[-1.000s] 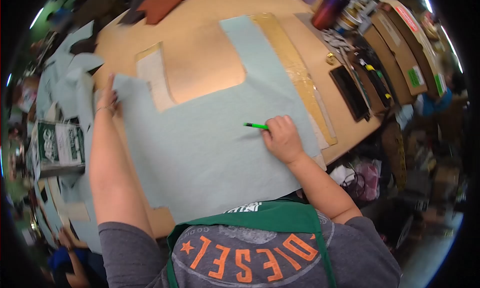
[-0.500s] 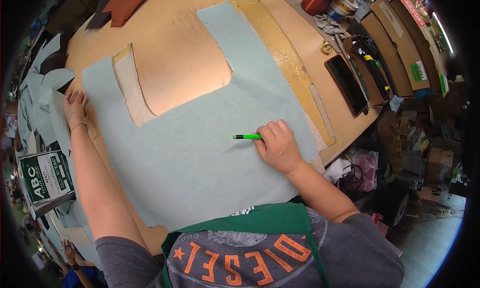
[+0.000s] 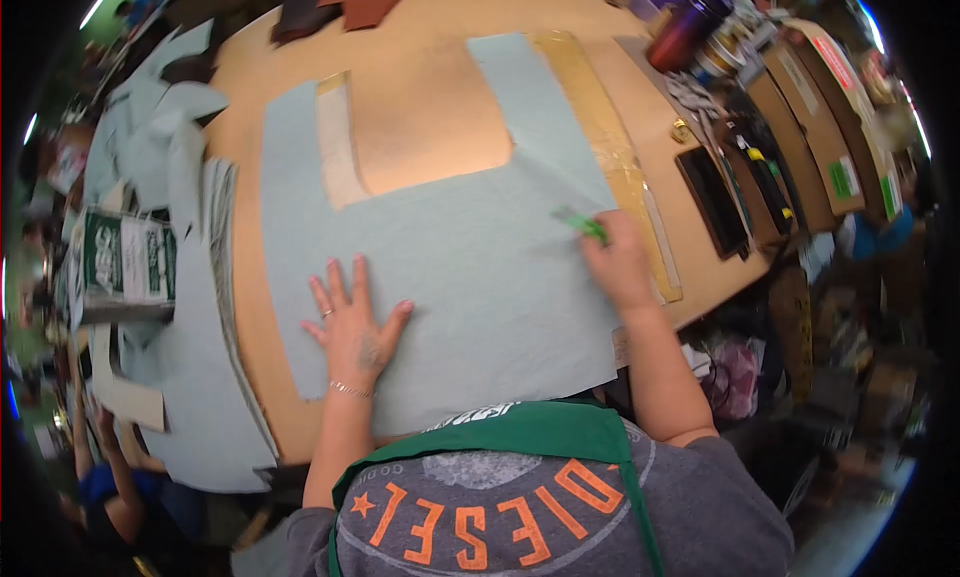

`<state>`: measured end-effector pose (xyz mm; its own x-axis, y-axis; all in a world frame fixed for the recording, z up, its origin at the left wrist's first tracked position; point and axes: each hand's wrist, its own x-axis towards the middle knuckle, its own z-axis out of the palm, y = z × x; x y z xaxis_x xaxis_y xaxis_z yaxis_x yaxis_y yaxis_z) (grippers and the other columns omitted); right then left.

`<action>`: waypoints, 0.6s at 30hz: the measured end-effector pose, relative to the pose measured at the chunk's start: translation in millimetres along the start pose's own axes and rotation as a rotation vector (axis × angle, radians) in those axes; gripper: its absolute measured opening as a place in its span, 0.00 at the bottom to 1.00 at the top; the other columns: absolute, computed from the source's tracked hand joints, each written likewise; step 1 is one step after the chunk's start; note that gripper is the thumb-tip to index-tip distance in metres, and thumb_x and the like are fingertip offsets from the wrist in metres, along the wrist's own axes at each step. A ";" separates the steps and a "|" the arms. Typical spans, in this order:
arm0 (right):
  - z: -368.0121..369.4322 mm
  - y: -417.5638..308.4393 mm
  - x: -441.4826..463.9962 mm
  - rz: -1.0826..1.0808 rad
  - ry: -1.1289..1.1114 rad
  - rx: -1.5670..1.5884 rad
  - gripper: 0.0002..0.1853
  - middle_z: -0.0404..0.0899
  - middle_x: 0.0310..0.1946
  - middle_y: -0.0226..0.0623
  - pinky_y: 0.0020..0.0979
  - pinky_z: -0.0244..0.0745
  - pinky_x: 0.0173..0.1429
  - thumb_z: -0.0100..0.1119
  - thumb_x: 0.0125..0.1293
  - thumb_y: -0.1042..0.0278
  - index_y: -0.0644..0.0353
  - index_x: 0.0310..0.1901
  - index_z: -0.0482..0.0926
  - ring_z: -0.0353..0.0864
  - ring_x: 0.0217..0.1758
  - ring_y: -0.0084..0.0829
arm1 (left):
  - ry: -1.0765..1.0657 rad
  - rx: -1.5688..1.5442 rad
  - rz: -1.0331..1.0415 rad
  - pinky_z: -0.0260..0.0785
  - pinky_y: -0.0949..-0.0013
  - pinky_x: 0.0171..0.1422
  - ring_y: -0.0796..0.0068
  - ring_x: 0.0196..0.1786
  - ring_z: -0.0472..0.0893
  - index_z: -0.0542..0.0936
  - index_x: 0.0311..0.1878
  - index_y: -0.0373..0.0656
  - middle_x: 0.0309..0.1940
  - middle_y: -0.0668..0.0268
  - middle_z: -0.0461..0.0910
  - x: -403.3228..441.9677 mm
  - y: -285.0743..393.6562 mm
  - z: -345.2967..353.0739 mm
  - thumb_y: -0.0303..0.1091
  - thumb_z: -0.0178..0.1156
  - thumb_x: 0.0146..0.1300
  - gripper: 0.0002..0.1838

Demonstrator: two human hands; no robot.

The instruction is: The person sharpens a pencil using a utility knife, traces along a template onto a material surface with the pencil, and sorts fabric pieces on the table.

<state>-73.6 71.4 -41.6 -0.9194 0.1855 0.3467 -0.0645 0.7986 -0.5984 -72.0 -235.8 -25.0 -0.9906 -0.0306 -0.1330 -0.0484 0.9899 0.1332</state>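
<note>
Five fingers splayed, the left hand point(image 3: 355, 329) lies at eight o'clock on the central blue sheet point(image 3: 460, 277), which partly hides a yellow board point(image 3: 580, 97) toward one; the right hand point(image 3: 620, 262), at three, grips a green pencil point(image 3: 580, 222) (too blurred for detail).

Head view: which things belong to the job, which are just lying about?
In the job, probably:
light-blue sheet, under the spread left hand
green pencil, in the right hand
yellow-edged panel, partly under the sheet

Apparently lying about:
dark phone
cardboard boxes
red-purple tumbler
</note>
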 end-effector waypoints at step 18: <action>-92.7 84.1 41.8 0.465 -0.355 0.944 0.18 0.75 0.43 0.36 0.27 0.71 0.48 0.55 0.59 0.75 0.62 0.51 0.66 0.76 0.42 0.26 | 0.008 -0.041 0.065 0.38 0.28 0.59 0.51 0.70 0.38 0.54 0.66 0.59 0.69 0.60 0.41 -19.1 -19.4 3.2 0.72 0.51 0.43 0.48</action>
<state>-81.5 199.4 -10.5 -0.9799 0.0582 -0.1907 0.1850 -0.0912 -0.9785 -51.8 -254.0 -28.2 -0.9929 0.0326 -0.1146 0.0113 0.9833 0.1819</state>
